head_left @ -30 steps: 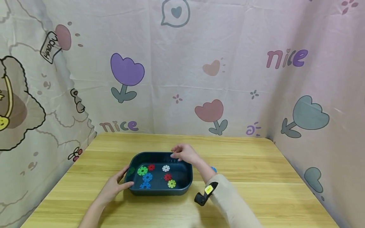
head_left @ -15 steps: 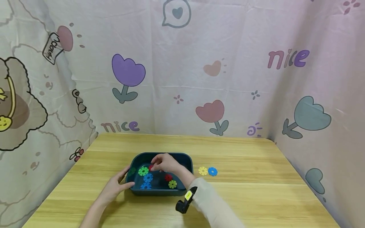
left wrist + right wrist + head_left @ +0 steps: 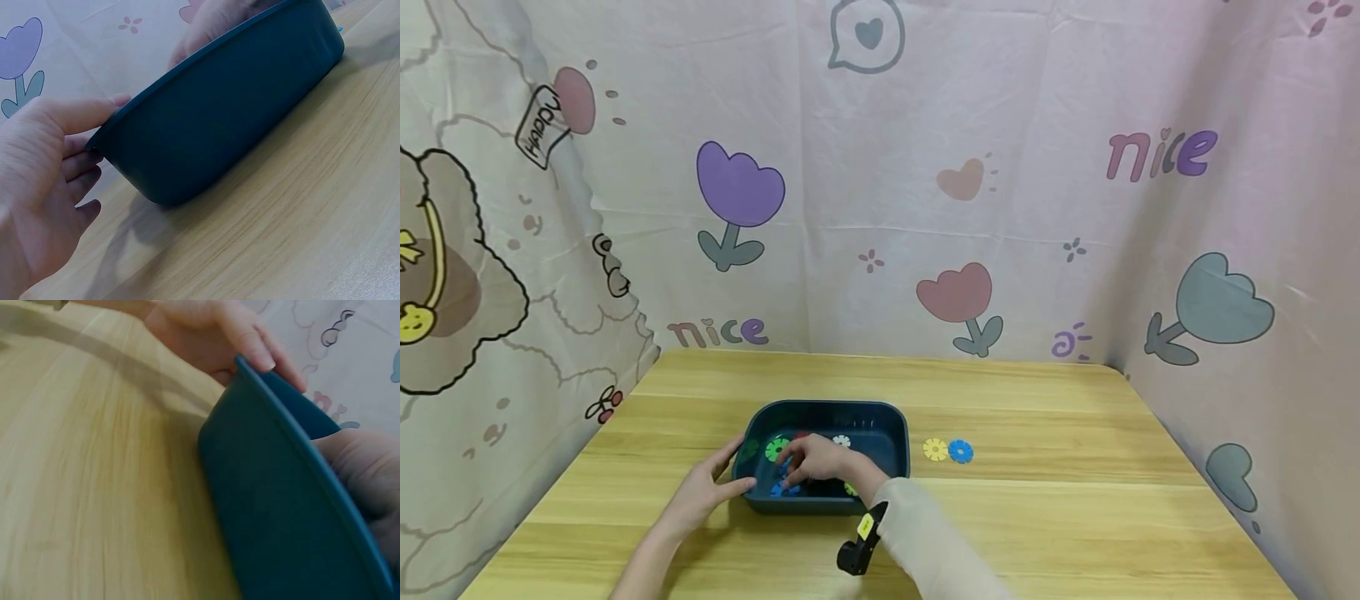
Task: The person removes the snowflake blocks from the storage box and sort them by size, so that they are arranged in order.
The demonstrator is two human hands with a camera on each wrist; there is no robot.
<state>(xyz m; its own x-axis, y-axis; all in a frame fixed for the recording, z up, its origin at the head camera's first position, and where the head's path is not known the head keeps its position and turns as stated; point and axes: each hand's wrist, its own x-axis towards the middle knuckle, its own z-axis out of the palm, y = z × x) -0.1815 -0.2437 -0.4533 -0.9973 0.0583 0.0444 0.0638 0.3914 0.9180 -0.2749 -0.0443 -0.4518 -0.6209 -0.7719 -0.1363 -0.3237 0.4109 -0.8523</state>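
A dark teal plastic bin (image 3: 880, 507) stands on the wooden table with several notched snowflake discs inside. My left hand (image 3: 695, 490) grips its left end, thumb on the rim and fingers along the outside wall (image 3: 206, 119). Inside, the fingers of my right hand (image 3: 822, 460) bend down at the blue discs (image 3: 777, 490) on the left; whether they pinch one I cannot tell. A green disc (image 3: 777, 450) lies just left of those fingers, with a red disc (image 3: 801, 435) and a white disc (image 3: 842, 440) behind. The forearm partly covers a yellow-green disc (image 3: 850, 489).
Right of the bin, a yellow disc (image 3: 935, 450) and a blue disc (image 3: 960, 451) lie side by side on the table (image 3: 1075, 533). A printed cloth (image 3: 865, 208) hangs behind the table's far edge. A black wrist camera (image 3: 859, 546) sits on the right sleeve near the bin's front.
My right hand has moved from the bin's back right leftward, past the red disc, then nearer to the blue discs. Its forearm now uncovers the discs on the table. The left hand stays.
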